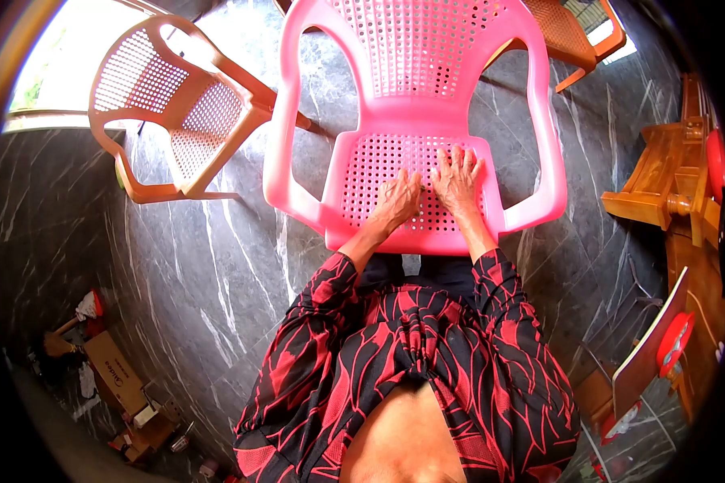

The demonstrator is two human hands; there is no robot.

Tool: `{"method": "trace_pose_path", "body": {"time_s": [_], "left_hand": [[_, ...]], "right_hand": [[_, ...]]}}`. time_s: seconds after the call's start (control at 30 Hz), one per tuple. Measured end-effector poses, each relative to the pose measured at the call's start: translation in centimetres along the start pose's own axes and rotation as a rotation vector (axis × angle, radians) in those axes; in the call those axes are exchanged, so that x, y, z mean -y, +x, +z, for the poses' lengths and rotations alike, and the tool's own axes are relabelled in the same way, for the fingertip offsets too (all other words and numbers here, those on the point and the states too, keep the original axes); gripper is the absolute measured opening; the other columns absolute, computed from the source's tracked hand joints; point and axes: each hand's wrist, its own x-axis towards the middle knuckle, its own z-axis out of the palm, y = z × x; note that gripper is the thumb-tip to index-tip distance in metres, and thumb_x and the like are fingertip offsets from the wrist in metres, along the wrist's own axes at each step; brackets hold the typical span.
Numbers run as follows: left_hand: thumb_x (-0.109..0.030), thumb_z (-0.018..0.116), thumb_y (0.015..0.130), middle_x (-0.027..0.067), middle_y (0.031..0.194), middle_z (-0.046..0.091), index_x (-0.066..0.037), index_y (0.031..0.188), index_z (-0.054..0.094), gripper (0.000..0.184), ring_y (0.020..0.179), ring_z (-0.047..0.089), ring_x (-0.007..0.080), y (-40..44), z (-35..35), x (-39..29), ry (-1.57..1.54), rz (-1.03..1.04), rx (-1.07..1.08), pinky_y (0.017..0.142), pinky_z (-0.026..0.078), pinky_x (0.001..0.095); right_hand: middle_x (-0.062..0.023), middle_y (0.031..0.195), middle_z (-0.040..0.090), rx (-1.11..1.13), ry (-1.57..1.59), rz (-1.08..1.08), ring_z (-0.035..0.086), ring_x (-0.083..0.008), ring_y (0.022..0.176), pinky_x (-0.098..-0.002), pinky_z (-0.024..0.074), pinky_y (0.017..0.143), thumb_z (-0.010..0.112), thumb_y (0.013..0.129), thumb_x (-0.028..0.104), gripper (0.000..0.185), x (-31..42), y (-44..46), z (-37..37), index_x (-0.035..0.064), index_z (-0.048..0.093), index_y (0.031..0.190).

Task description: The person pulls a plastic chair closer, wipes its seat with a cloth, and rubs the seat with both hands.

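A pink plastic armchair [415, 105] with a perforated back and seat stands right in front of me in the head view. Both hands rest on its seat [370, 161]. My left hand [399, 198] lies near the middle of the seat, its fingers slightly bent and pointing forward. Beside it, my right hand [457, 179] is flat on the right part of the seat with its fingers spread. No object shows in either hand, though the underside of both is hidden.
A brown plastic armchair [197, 121] stands at the left, and another brown chair [564, 36] at the upper right. Wooden furniture [660, 177] lines the right side. A cardboard box [114, 372] lies among clutter at the lower left. The grey floor [225, 298] has white veins.
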Motion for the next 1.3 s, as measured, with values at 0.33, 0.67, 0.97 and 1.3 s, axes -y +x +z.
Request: {"method": "trace_pose_path", "body": {"time_s": [0.33, 0.67, 0.97, 1.3], "left_hand": [[-0.017, 0.06, 0.081, 0.0162, 0.08, 0.059, -0.005, 0.096, 0.058, 0.019, 0.061, 0.062, 0.0255, 0.0, -0.4, -0.2, 0.031, 0.011, -0.008, 0.049, 0.05, 0.0365], [-0.017, 0.06, 0.082, 0.0139, 0.078, 0.058, -0.006, 0.095, 0.057, 0.018, 0.063, 0.063, 0.0254, 1.5, 1.1, 0.2, 0.082, -0.028, -0.059, 0.052, 0.051, 0.0367], [-0.023, 0.071, 0.076, 0.0174, 0.086, 0.059, -0.006, 0.098, 0.057, 0.031, 0.068, 0.064, 0.0288, 1.4, 0.7, 0.3, 0.075, -0.004, -0.047, 0.056, 0.052, 0.0403], [-0.018, 0.061, 0.081, 0.0206, 0.089, 0.058, -0.002, 0.102, 0.057, 0.026, 0.092, 0.06, 0.03, -3.3, -1.2, 0.1, 0.079, 0.167, -0.003, 0.065, 0.05, 0.0405]], "right_hand": [[-0.0217, 0.143, 0.041, 0.016, 0.002, 0.005, 0.029, -0.0503, 0.134, -0.0706, 0.0149, 0.107, 0.048, 0.092, 0.037, 0.052, 0.1, -0.1, -0.4, 0.011, 0.049, 0.137], [-0.0219, 0.144, 0.04, 0.064, 0.011, 0.01, 0.029, -0.0502, 0.135, -0.0697, 0.0149, 0.108, 0.05, 0.092, 0.038, 0.053, 0.2, 0.1, -0.7, 0.011, 0.048, 0.137], [-0.0224, 0.144, 0.041, 0.028, -0.012, -0.006, 0.031, -0.0511, 0.133, -0.0708, 0.0149, 0.107, 0.051, 0.091, 0.039, 0.054, -0.1, 0.1, 0.0, 0.0117, 0.048, 0.138], [-0.0229, 0.144, 0.04, 0.04, -0.001, 0.014, 0.028, -0.0507, 0.135, -0.0696, 0.0132, 0.109, 0.048, 0.092, 0.038, 0.054, -0.2, 0.1, 0.2, 0.0112, 0.047, 0.139]]}}
